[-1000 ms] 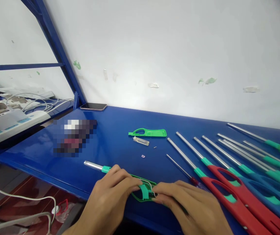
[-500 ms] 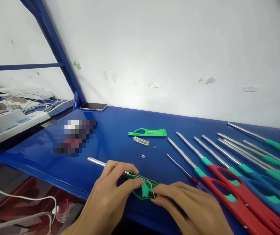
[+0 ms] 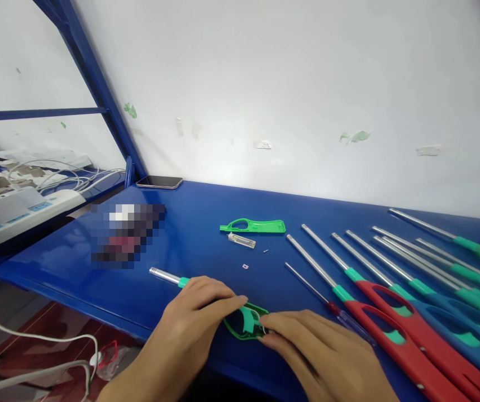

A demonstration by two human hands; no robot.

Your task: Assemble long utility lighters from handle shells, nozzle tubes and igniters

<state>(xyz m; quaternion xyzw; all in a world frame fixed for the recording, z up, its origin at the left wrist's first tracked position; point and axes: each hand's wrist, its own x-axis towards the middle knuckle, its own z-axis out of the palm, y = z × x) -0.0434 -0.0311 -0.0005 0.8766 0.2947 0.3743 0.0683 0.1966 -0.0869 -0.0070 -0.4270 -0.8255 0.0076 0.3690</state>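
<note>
An opened green long-nosed lighter (image 3: 246, 322) lies between my hands at the table's front, its inside facing up with a teal trigger and a white wire. My left hand (image 3: 200, 321) wraps its front part, and the metal tube (image 3: 164, 275) sticks out to the left. My right hand (image 3: 317, 346) pinches the lighter at its handle end, fingers covering that part. Beyond them lie the other green shell half (image 3: 260, 226), a clear fuel tank (image 3: 242, 240), a tiny pale piece (image 3: 245, 266) and a small pin (image 3: 265, 250).
At right lie several red lighters (image 3: 407, 340), blue lighters (image 3: 457, 324) and green ones, with a screwdriver (image 3: 332, 307) beside them. A phone (image 3: 160, 182) rests at the back left, near a blurred-out item (image 3: 128, 234). A power strip (image 3: 25, 215) stands far left.
My left thumb has moved up and away from the trigger to the lighter's upper edge, covering the front parts. My right hand has barely moved.
</note>
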